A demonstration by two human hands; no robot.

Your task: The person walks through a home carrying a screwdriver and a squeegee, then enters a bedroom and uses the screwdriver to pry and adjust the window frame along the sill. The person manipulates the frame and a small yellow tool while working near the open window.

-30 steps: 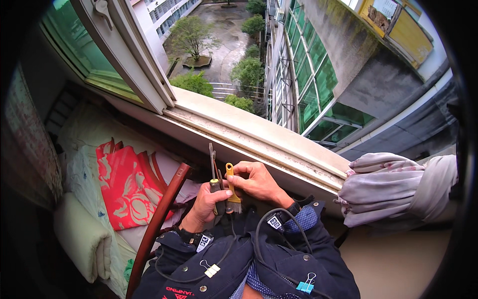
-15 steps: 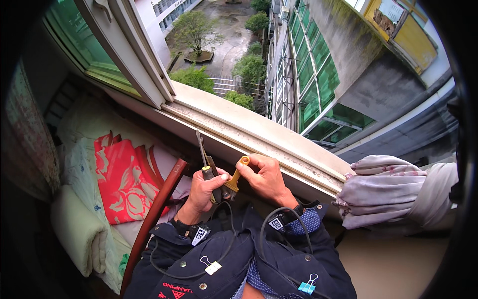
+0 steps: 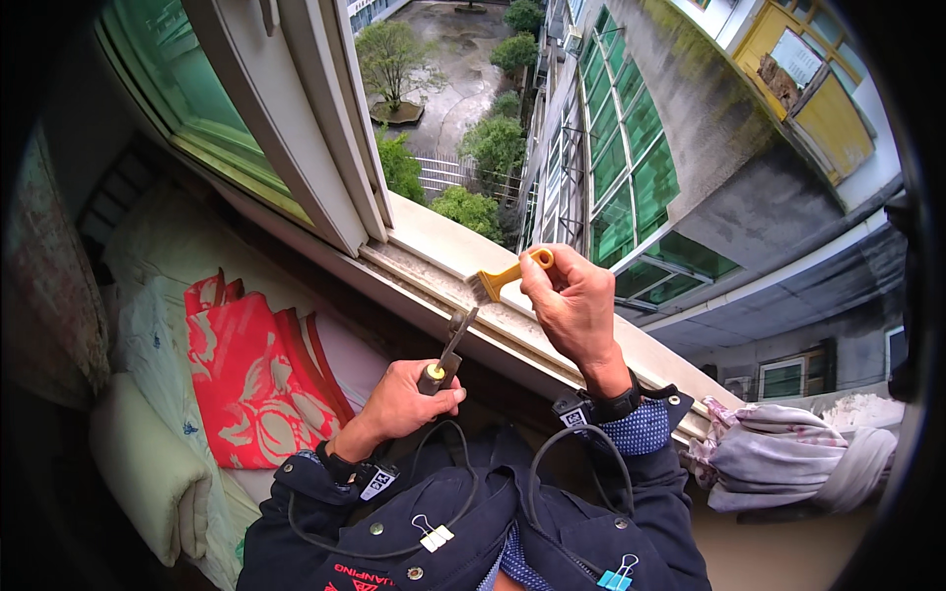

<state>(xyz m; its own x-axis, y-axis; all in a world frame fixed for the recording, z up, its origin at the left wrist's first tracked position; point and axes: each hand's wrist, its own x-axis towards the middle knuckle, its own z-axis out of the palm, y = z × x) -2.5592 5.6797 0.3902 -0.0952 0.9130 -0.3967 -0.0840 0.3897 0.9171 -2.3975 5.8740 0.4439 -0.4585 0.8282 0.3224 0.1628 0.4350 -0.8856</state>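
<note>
In my right hand (image 3: 583, 305) is a small brush (image 3: 511, 273) with a yellow handle, pinched near the ring-shaped handle end. Its short grey bristles point left, over the pale window sill (image 3: 537, 330); whether they touch it I cannot tell. My left hand (image 3: 406, 399) is closed around dark-handled metal tools held together. One of these is a screwdriver-like tool (image 3: 434, 376) with a yellow-green part on its dark handle. Metal ends (image 3: 461, 333) stick up toward the sill, just below the brush; the exact kind of the other tool is unclear.
A white-framed window sash (image 3: 296, 128) stands at the left of the opening. Beyond the sill is a drop to a courtyard with trees. Left lies a bed with a red patterned cloth (image 3: 251, 384) and a rolled cream quilt (image 3: 148, 463). A tied curtain (image 3: 788, 458) hangs right.
My right hand has lifted the brush away from the left hand, up and right over the sill; its bristles now point left. The left hand has shifted slightly down with its tools.
</note>
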